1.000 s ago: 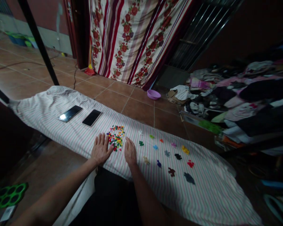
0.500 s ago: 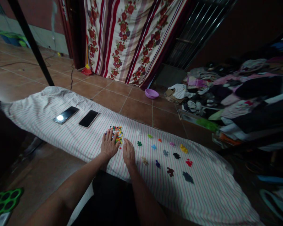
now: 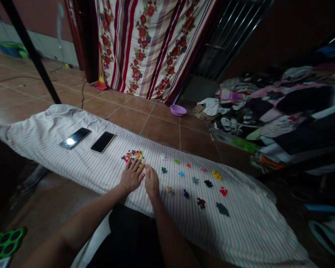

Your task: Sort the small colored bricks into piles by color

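Observation:
A pile of mixed coloured pieces (image 3: 134,154) lies on the striped cloth (image 3: 257,219). My left hand (image 3: 131,176) rests palm down at the pile's near edge, fingers spread, covering part of it. Just right of it, my right hand (image 3: 152,180) stands on its side with the fingers together and curved; what it holds, if anything, is hidden. Small single-colour heaps spread to the right, among them dark green (image 3: 164,170), light blue (image 3: 181,174), yellow (image 3: 217,175), black (image 3: 208,183), red (image 3: 223,191), brown (image 3: 201,203) and dark grey (image 3: 222,209).
Two phones (image 3: 75,138) (image 3: 103,142) lie on the cloth's left part. Beyond it are a purple basin (image 3: 178,110) on the tiled floor and a floral curtain (image 3: 153,48). Heaped clothes (image 3: 268,104) fill the right side.
My left hand has slid towards me and slightly right, uncovering more of the mixed pile. My right hand has barely moved. The view has shifted slightly.

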Motion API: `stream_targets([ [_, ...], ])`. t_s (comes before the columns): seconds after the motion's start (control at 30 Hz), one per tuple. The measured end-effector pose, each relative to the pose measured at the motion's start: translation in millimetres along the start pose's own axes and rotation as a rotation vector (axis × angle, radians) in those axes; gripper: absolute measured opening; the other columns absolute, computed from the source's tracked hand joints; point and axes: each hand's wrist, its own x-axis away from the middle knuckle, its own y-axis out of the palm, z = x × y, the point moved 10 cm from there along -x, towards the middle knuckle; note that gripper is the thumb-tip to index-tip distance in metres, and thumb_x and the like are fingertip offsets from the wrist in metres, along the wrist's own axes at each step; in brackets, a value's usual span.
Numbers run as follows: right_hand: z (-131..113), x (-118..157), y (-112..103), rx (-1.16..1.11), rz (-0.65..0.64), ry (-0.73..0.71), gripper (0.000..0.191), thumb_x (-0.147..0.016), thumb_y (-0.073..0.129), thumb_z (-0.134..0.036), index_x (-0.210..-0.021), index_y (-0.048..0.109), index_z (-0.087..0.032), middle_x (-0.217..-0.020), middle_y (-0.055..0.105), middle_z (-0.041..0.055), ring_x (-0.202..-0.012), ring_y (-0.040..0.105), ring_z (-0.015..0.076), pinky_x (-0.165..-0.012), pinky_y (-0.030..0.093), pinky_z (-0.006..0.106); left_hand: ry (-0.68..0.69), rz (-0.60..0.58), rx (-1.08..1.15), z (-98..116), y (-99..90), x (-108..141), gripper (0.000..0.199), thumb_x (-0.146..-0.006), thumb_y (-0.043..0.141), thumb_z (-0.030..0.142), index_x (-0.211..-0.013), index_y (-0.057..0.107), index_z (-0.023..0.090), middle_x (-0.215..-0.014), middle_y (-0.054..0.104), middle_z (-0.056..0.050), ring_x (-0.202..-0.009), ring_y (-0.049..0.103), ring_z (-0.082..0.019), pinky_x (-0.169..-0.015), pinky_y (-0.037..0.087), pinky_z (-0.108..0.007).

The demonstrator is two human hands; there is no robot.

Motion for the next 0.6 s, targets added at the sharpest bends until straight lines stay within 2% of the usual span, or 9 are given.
stream_targets([
  [0.13, -1, 0, 0, -0.01, -0.006, 0.004, 0.061, -0.101, 0.018, -0.045, -0.118, 0.067, -0.013, -0.118, 0.069, 0.015, -0.115, 0.062, 0.022, -0.103, 0.047, 0.041, -0.024, -0.018, -0.016, -16, -2.4, -9, 0.047, -0.098, 0.037, 0.043, -0.139, 0.053, 0.027, -0.153, 0.042, -0.007, -0.145, 0.034, -0.028, -0.12, 0.021, -0.055],
  [0.27, -2, 1, -1, -0.007, 0.005, -0.004, 0.059, -0.102, 0.019, -0.043, -0.117, 0.068, -0.014, -0.116, 0.071, 0.0144, -0.113, 0.062, 0.0221, -0.102, 0.047, 0.041, -0.059, -0.028, -0.033, -34, -6.2, -12, 0.049, -0.098, 0.034, 0.041, -0.142, 0.049, 0.024, -0.153, 0.041, -0.009, -0.145, 0.033, -0.028, -0.118, 0.024, -0.055],
  [0.37, -4, 1, -2, -0.003, 0.007, -0.015, 0.058, -0.102, 0.019, -0.042, -0.117, 0.067, -0.014, -0.115, 0.071, 0.0145, -0.113, 0.063, 0.0223, -0.102, 0.048, 0.041, -0.072, -0.027, -0.038, -43, -6.3, -5, 0.051, -0.098, 0.031, 0.04, -0.143, 0.049, 0.023, -0.152, 0.043, -0.011, -0.145, 0.034, -0.027, -0.118, 0.026, -0.052],
  [0.6, -5, 1, -2, 0.009, -0.002, -0.017, 0.059, -0.102, 0.019, -0.043, -0.117, 0.067, -0.013, -0.115, 0.07, 0.0143, -0.113, 0.063, 0.0222, -0.102, 0.047, 0.041, 0.034, -0.021, -0.028, -46, -7.3, 15, 0.051, -0.099, 0.031, 0.041, -0.143, 0.048, 0.022, -0.153, 0.042, -0.008, -0.146, 0.032, -0.025, -0.117, 0.029, -0.045],
])
